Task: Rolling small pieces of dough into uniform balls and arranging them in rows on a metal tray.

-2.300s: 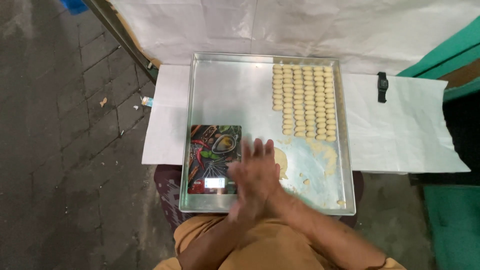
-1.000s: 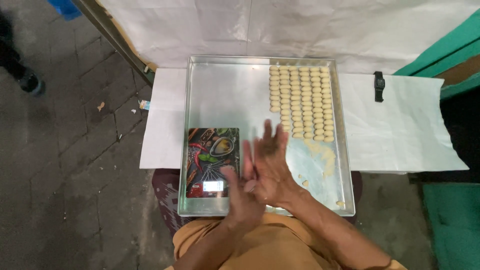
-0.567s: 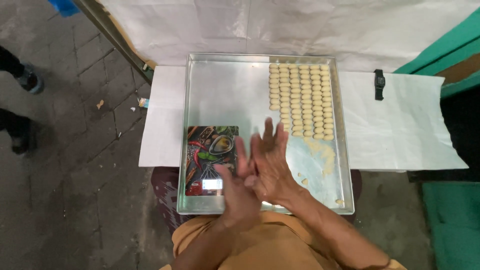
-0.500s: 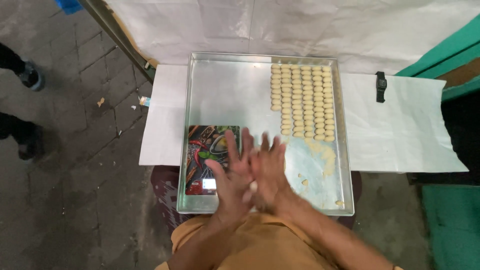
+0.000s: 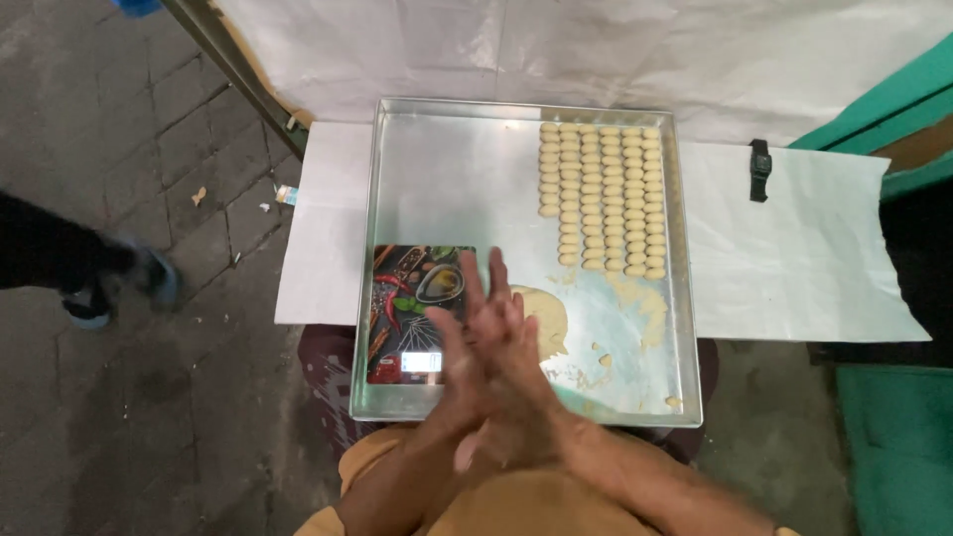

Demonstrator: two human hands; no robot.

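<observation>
Motion blur smears the left hand (image 5: pixel 467 362) and right hand (image 5: pixel 511 372), pressed palm to palm, hiding whatever lies between them. They cover a corner of the kitchen scale (image 5: pixel 412 313) and part of the dough lump (image 5: pixel 546 318). A passer-by's shoe (image 5: pixel 149 283) blurs at the left edge.

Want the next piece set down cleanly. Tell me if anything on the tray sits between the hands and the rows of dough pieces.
Nothing visible blocks it. The left hand and right hand are pressed together over the tray; only bare metal and dough smears lie before the dough rows. The kitchen scale sits off to the left.
</observation>
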